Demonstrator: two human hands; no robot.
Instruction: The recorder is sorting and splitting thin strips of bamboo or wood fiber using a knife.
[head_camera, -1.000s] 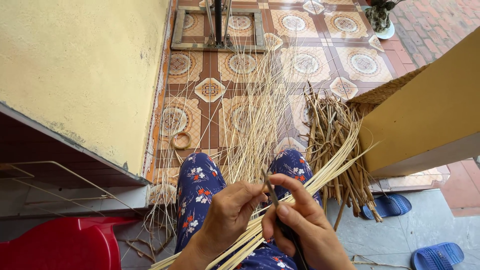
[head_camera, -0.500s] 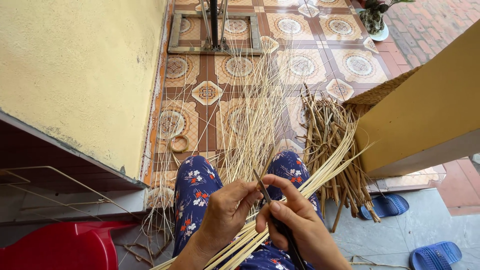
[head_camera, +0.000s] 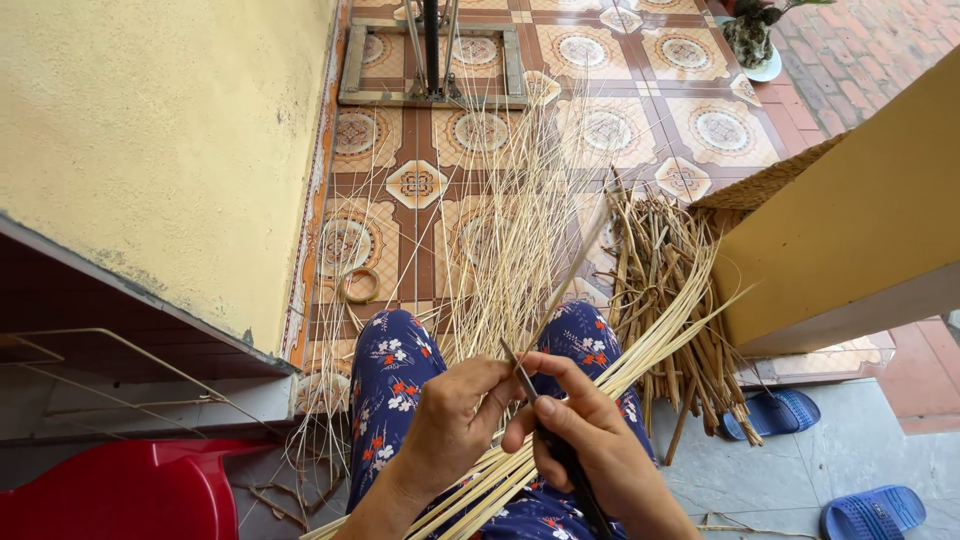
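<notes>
While we sit with the work across the lap, our left hand (head_camera: 455, 425) pinches a pale split cane strip (head_camera: 570, 275) between thumb and curled fingers. Our right hand (head_camera: 590, 445) closes round a dark-handled narrow knife (head_camera: 540, 415), its blade tip meeting the strip just beside the left thumb. The strip runs up toward 1 o'clock over the patterned floor tiles (head_camera: 600, 130). A flat bundle of pale cane splints (head_camera: 600, 385) lies under both hands, slanting from 7 o'clock to 2 o'clock. A heap of thicker brown cane offcuts (head_camera: 670, 290) lies at 2 o'clock; a fan of fine loose strands (head_camera: 500, 230) spreads at 12 o'clock.

Hazards, in our judgement:
- The blade sits close to the left thumb; a slip along the strip could cut it.
- Uneven blade angle could run the split off-line and snap the strip.
- Loose strands could snag the strip as it feeds.
</notes>
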